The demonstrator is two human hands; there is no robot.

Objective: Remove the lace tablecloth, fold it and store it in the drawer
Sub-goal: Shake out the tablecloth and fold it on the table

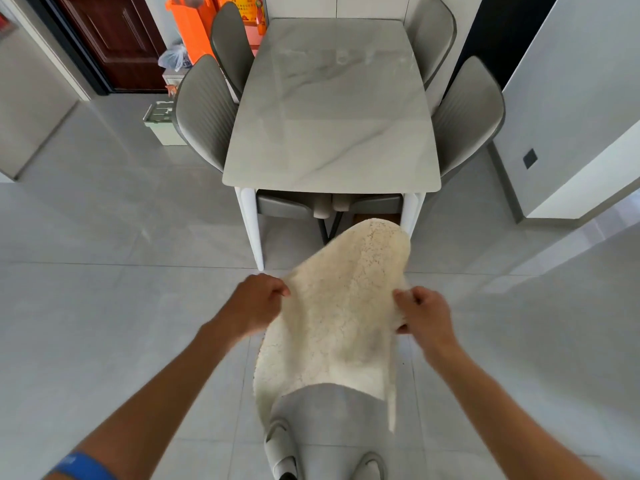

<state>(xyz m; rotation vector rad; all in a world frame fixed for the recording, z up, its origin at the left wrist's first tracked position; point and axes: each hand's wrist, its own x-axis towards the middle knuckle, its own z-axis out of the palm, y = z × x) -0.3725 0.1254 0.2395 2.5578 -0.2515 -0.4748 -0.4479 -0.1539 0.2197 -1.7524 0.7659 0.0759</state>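
Lace tablecloth (337, 317) was off the table (332, 109) and up in the air, held between the person's two hands in front of their body. Left hand (258, 303) pinched one side edge of the cloth, with fingers curled tight on it. Right hand (420, 311) pinched the other side edge the same way. Both hands were at about the same height and well apart, so the cloth stretched across from one hand to the other. Its long way ran away from the hands: the far end curved up and over toward the table, and the near end hung down below the hands toward the person's feet. Neither hand looked nearer to the cloth than the other, since each one already had a side. I think the fold came next, and it would likely need the two hands to come together so the side edges met. No drawer showed anywhere in the view, so I could not tell where it was.
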